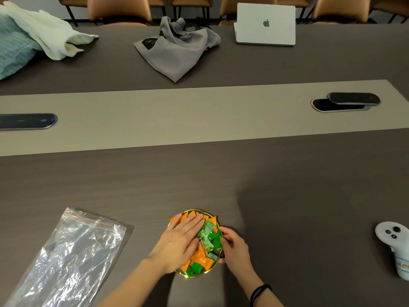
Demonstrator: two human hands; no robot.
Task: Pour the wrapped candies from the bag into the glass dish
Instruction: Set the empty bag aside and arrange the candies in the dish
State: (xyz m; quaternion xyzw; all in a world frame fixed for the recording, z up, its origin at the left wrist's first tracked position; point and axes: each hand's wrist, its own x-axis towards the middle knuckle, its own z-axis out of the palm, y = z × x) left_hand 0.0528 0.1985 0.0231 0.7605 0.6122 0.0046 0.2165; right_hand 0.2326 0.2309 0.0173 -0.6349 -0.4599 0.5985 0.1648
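A glass dish with a gold rim [200, 276] stands near the table's front edge, heaped with orange and green wrapped candies [208, 238]. My left hand [180, 239] lies flat, fingers together, on top of the candies on the dish's left side. My right hand [232, 245] curls against the dish's right rim. A clear plastic zip bag [70, 258] lies flat on the table to the left, with no candies visible in it.
A white controller [396, 244] lies at the right edge. Two cable ports [345, 102] [26, 121] sit in the beige middle strip. Farther back are a grey cloth bag [177, 49], a silver laptop [265, 24], light clothes [39, 34] and brown chairs.
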